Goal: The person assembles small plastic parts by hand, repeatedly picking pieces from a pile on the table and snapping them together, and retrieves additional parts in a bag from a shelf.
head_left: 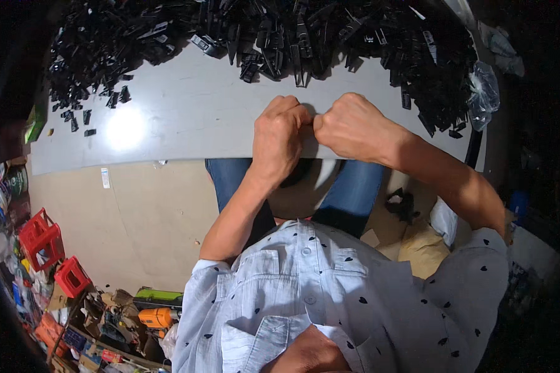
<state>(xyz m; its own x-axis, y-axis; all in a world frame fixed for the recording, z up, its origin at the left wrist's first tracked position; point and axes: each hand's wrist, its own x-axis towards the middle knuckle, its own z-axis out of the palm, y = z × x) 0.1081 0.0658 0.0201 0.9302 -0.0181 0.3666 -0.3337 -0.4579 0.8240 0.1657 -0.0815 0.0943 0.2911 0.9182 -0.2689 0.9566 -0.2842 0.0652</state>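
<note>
My left hand (279, 133) and my right hand (353, 127) meet over the near edge of a pale grey table (186, 118). Both are closed, with fingers curled in and fingertips nearly touching. Something small and dark shows between them, mostly covered by the fingers, and its kind cannot be made out. Just beyond my hands lies a heap of black plastic pieces (295, 43), many of them long and pointed. To the left spreads a pile of smaller black pieces (99, 56), a few lying loose at its near side.
More black pieces (426, 81) lie at the right, beside a clear plastic bag (484, 93) on the table's edge. Red plastic stools (42, 239) stand on the floor at left. Below them are boxes of clutter and an orange tool case (155, 317). A yellowish sack (423, 248) rests at right.
</note>
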